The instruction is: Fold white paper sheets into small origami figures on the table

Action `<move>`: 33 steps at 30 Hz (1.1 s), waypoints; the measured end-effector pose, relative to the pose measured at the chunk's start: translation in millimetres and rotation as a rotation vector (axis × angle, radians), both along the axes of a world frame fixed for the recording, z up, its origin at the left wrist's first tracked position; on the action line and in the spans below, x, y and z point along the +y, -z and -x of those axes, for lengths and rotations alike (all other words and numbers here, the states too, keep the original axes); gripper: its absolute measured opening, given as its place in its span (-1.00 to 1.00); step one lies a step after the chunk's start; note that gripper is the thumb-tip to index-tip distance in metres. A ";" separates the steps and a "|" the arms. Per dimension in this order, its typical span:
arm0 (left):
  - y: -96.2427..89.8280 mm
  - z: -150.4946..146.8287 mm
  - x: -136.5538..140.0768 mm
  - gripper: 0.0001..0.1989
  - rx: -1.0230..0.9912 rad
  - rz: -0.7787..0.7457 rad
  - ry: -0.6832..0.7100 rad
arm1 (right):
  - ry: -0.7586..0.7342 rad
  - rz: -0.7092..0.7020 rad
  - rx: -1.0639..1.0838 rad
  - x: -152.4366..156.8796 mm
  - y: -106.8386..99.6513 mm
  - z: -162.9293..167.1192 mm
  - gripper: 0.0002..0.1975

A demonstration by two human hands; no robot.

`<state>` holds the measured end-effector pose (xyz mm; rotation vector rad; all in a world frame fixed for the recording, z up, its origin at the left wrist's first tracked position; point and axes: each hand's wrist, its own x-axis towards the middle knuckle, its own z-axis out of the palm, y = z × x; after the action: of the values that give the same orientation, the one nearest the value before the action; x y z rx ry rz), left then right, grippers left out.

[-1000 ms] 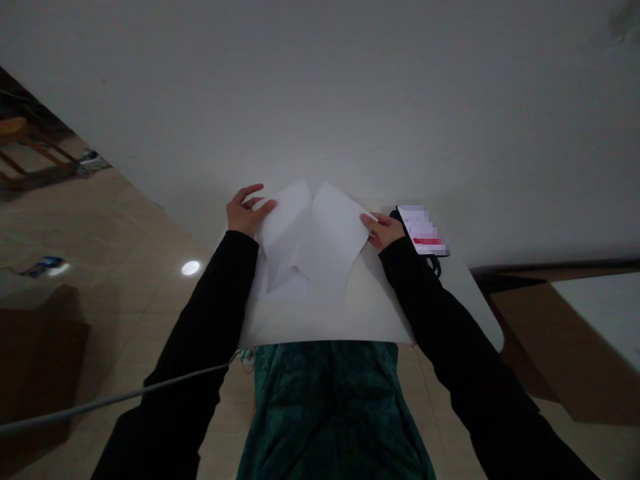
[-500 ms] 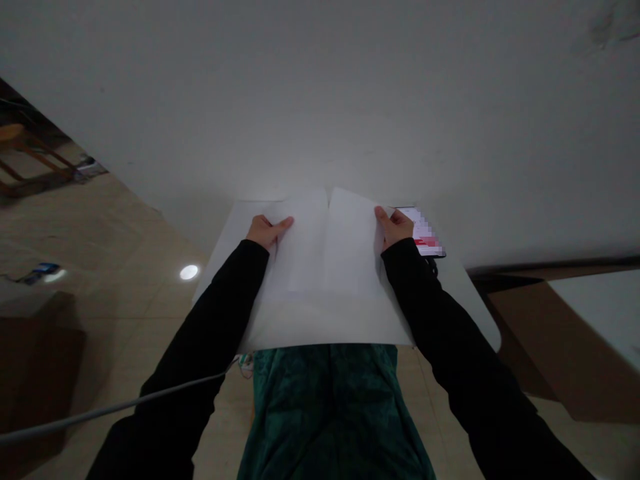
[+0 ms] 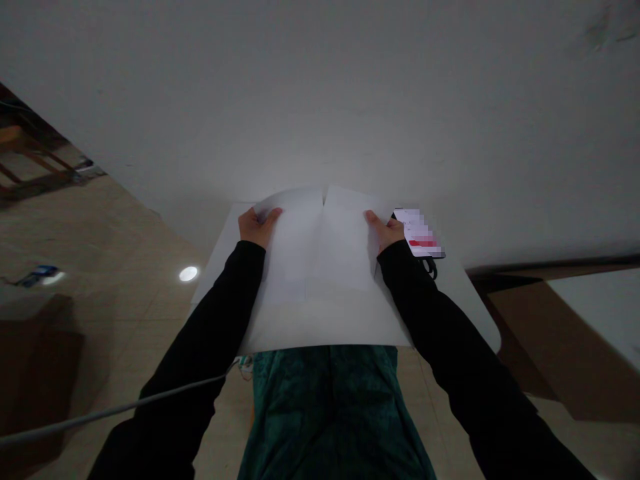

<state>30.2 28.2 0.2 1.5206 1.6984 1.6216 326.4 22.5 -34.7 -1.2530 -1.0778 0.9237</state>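
Observation:
A white sheet of paper (image 3: 295, 250) is held slightly raised over a small white table (image 3: 325, 327), with a notch or split at the middle of its far edge and a line running down from it. My left hand (image 3: 257, 228) grips the left side, thumb on top and fingers curled beneath. On the right side, my right hand (image 3: 387, 233) pinches the paper the same way, its fingers mostly hidden. Just right of that hand lies a phone (image 3: 419, 233) with a lit, partly blurred screen.
A pale wall (image 3: 320, 100) rises directly behind the table. A cardboard box (image 3: 540, 320) stands at the right and a brown box (image 3: 40, 367) at the lower left. A grey cable (image 3: 125, 405) crosses my left sleeve. A wooden stool (image 3: 25, 147) stands far left.
Both hands have shifted a little to the left with the paper. Its left half now bows upward more along the far edge, and more of the phone shows.

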 end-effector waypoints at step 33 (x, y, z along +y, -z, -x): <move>7.0 -0.6 -0.4 -0.68 -0.186 0.113 0.228 | 0.146 0.029 0.351 -3.1 -14.8 4.7 -0.54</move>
<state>30.8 27.9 -6.8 1.4045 1.4356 1.4741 321.8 19.5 -19.9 -1.1253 -0.6896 1.0047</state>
